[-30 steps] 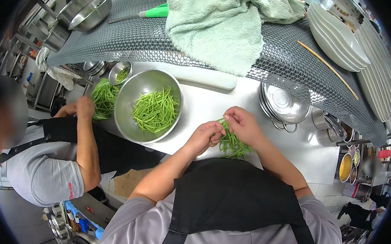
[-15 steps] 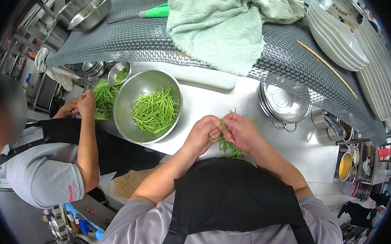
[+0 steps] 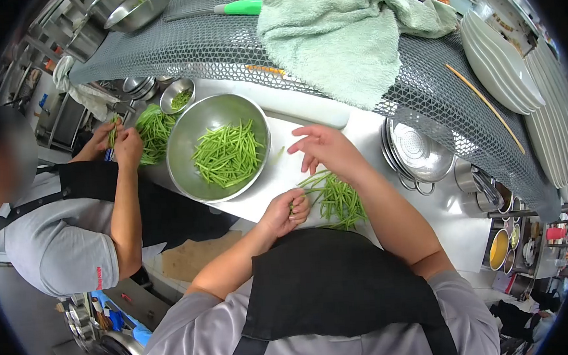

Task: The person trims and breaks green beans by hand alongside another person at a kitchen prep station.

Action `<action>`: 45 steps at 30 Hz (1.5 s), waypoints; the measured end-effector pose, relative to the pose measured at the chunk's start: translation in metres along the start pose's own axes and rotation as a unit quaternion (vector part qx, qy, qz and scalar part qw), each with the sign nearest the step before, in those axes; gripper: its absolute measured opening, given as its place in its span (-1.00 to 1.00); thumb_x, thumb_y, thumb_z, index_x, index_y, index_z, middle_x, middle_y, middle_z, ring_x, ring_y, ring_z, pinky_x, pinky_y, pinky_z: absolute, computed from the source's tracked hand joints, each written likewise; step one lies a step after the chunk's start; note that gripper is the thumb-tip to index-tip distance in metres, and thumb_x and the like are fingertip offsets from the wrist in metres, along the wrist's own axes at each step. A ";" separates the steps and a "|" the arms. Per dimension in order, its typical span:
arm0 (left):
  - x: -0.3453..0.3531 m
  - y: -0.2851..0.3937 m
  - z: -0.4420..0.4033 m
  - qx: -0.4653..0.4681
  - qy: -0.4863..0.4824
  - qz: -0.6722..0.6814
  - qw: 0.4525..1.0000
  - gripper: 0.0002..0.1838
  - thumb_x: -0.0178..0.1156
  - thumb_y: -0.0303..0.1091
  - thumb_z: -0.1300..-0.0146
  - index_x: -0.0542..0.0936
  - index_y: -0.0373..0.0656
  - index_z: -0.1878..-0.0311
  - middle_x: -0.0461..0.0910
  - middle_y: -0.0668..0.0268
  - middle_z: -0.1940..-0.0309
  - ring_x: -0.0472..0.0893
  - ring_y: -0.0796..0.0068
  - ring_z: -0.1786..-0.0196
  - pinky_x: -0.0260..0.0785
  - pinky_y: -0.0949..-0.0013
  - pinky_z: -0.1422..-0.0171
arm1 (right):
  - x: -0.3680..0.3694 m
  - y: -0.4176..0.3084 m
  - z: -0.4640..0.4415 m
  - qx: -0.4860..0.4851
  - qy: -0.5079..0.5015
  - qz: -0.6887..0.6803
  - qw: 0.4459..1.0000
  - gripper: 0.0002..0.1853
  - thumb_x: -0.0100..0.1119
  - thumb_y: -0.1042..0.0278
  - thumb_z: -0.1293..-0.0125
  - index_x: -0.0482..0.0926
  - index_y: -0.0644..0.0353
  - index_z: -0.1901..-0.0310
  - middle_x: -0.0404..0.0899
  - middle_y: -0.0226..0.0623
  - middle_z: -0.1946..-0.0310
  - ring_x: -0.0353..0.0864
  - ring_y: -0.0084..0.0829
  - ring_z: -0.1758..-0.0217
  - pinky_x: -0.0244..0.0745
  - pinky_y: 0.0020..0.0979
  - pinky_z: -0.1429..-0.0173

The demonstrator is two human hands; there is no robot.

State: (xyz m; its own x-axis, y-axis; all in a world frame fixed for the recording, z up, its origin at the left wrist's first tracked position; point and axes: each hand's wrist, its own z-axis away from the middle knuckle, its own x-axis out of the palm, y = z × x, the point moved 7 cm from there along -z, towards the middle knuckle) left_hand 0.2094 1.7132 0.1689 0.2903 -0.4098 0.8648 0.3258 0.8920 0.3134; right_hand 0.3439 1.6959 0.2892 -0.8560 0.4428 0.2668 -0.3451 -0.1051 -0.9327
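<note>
My left hand (image 3: pixel 286 213) is closed around a green bean, whose end shows at the fingers, just left of a loose pile of green beans (image 3: pixel 341 203) on the white work surface. Above that pile my right hand (image 3: pixel 326 150) reaches leftward, fingers apart and holding nothing I can see. A small blurred green piece (image 3: pixel 278 154) appears between its fingertips and the bowl. Left of my hands stands a large steel bowl (image 3: pixel 174 159), partly filled with trimmed green beans (image 3: pixel 228 155).
At left, a co-worker's hands (image 3: pixel 124 143) hold beans beside another bean heap (image 3: pixel 155 130). A small steel bowl (image 3: pixel 177 97) stands behind it. Stacked strainers (image 3: pixel 419 146) sit at right. Overhead, a mesh-covered shelf (image 3: pixel 224 46) carries a green towel (image 3: pixel 331 38) and white plates (image 3: pixel 495 67).
My hands have separated: the right moved up and its fingers opened, while the left dropped slightly and stayed closed. More of the bean pile now shows. The camera view shifted slightly.
</note>
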 end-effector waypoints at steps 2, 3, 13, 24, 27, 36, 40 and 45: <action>-0.002 0.010 0.005 0.019 -0.007 0.005 1.000 -0.63 -0.07 -0.20 -0.40 0.25 -0.06 0.56 0.18 0.41 0.66 0.14 0.59 0.64 -0.03 0.52 0.58 | -0.022 0.014 -0.013 -0.041 0.086 0.197 0.976 -0.69 0.13 0.41 -0.23 0.53 0.26 -0.01 0.62 -0.14 0.27 0.63 -0.38 0.43 0.55 -0.37 0.30; 0.001 0.017 0.008 0.040 -0.042 -0.002 0.998 -0.64 -0.06 -0.21 -0.37 0.26 -0.07 0.57 0.21 0.39 0.65 0.14 0.58 0.64 -0.03 0.52 0.59 | -0.033 0.034 -0.018 -0.040 0.080 0.200 0.976 -0.69 0.13 0.41 -0.23 0.53 0.26 -0.01 0.62 -0.14 0.27 0.63 -0.38 0.43 0.55 -0.37 0.30; 0.010 0.038 0.010 0.092 -0.092 -0.014 0.991 -0.68 -0.05 -0.23 -0.27 0.37 -0.18 0.57 0.31 0.27 0.62 0.19 0.55 0.64 0.07 0.48 0.54 | -0.036 0.110 -0.006 -0.056 0.011 0.677 0.733 -0.86 0.12 0.40 -0.17 0.52 0.21 0.25 0.50 -0.14 0.26 0.61 -0.07 0.24 0.53 -0.10 0.13; 0.000 0.049 0.001 0.111 -0.009 -0.005 0.994 -0.71 -0.05 -0.21 -0.38 0.49 -0.24 0.32 0.42 0.26 0.54 0.21 0.58 0.65 0.06 0.53 0.55 | -0.026 0.026 0.037 -0.205 0.141 0.591 0.768 -0.92 0.11 0.42 -0.20 0.42 0.16 0.32 0.54 -0.19 0.41 0.58 -0.07 0.37 0.47 -0.10 0.33; -0.001 0.046 -0.005 0.093 0.041 -0.031 0.994 -0.66 -0.08 -0.18 -0.42 0.51 -0.24 0.31 0.45 0.29 0.53 0.23 0.60 0.65 0.05 0.55 0.57 | -0.022 0.016 0.052 -0.211 0.124 0.588 0.771 -0.91 0.13 0.41 -0.19 0.42 0.13 0.31 0.54 -0.21 0.42 0.58 -0.09 0.37 0.47 -0.11 0.33; 0.023 0.046 -0.015 0.113 0.080 -0.256 0.957 -0.80 -0.01 -0.26 -0.44 0.47 -0.14 0.29 0.36 0.45 0.59 0.18 0.69 0.63 0.01 0.58 0.54 | -0.020 0.020 0.064 -0.161 0.101 0.590 0.785 -0.90 0.16 0.33 -0.22 0.50 0.13 0.29 0.57 -0.20 0.39 0.59 -0.08 0.33 0.46 -0.13 0.28; 0.026 0.048 -0.017 0.156 0.098 -0.290 0.939 -0.83 0.03 -0.31 -0.42 0.47 -0.13 0.30 0.34 0.49 0.60 0.19 0.71 0.60 0.01 0.58 0.52 | -0.016 0.035 0.065 -0.179 0.106 0.593 0.778 -0.86 0.14 0.28 -0.27 0.47 0.16 0.32 0.57 -0.21 0.48 0.60 -0.10 0.41 0.48 -0.11 0.32; 0.032 0.051 -0.019 0.223 0.137 -0.337 0.904 -0.83 0.06 -0.32 -0.41 0.48 -0.15 0.31 0.33 0.48 0.60 0.21 0.70 0.58 0.02 0.56 0.51 | -0.015 0.060 0.056 -0.086 0.092 0.357 0.926 -0.84 0.07 0.32 -0.34 0.49 0.20 0.34 0.58 -0.26 0.55 0.55 -0.31 0.58 0.44 -0.31 0.45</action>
State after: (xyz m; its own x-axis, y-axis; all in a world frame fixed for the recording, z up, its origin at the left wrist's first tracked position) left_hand 0.2522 1.7416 0.2053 0.3928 -0.8668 0.3072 0.1336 0.3843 0.9135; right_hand 0.3145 1.6335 0.2429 -0.7564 0.4620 -0.4631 0.3630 -0.2926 -0.8847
